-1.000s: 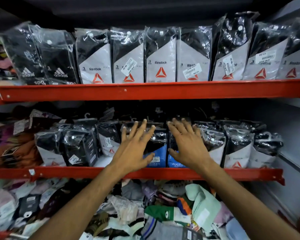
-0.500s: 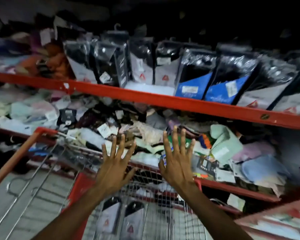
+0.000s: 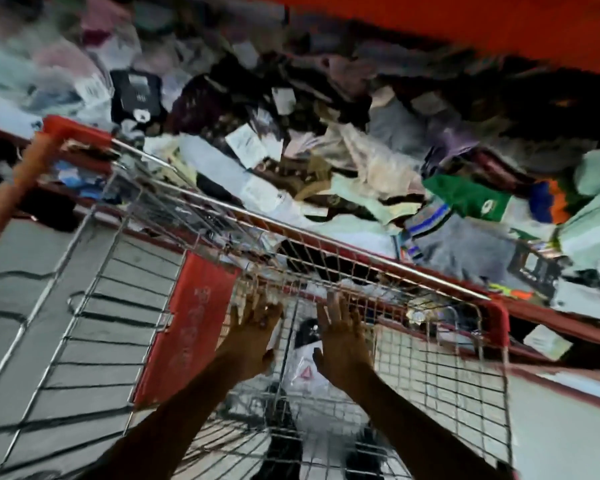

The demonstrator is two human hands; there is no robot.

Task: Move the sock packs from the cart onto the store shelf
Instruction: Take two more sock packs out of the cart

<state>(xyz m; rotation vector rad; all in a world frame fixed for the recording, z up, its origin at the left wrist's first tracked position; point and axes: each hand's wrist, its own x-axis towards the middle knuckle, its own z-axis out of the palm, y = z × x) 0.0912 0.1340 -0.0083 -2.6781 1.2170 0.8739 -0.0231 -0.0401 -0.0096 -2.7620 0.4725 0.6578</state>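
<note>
Both hands are down inside the wire cart (image 3: pixel 326 237) now, palms facing away, fingers spread wide and gripping nothing. The left hand (image 3: pixel 253 336) hovers just beside the red panel (image 3: pixel 184 327) of the cart's seat flap, the right hand (image 3: pixel 343 344) a little apart from it. Between and below them stands a sock pack (image 3: pixel 303 362), clear plastic with a white card and a red triangle, upright in the basket; whether either hand touches it, the blur won't say. Beyond the cart's far rim, the low shelf (image 3: pixel 551 323) is heaped with loose socks (image 3: pixel 326 168) and paper tags, a green pair (image 3: pixel 468 197) at the right.
</note>
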